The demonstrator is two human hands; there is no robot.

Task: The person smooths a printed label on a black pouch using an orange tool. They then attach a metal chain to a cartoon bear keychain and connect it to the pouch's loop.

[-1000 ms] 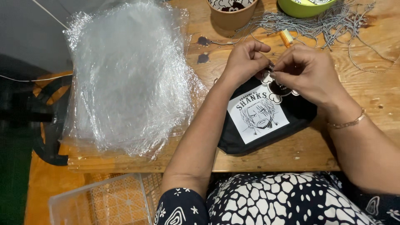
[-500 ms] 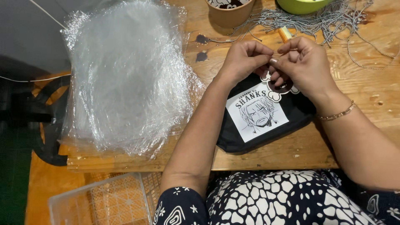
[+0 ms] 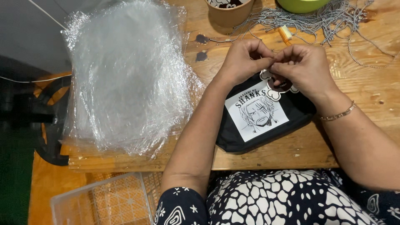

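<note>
Both hands, left hand (image 3: 243, 60) and right hand (image 3: 306, 66), pinch a small white cloud-edged charm (image 3: 276, 92) together, directly above the flat black fabric pouch (image 3: 246, 137).

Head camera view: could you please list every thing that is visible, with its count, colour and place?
black pouch: one, black with white picture label, table front, under the hands
white charm: one, white, at the fingertips
clear plastic bags: one stack, transparent, table left
ball chains: a heap, silver, table top right
cup: one, brown, top centre
bowl: one, green, top right
basket: one, clear, below table
table: one, wooden
left hand: one, pinching
right hand: one, pinching
</note>
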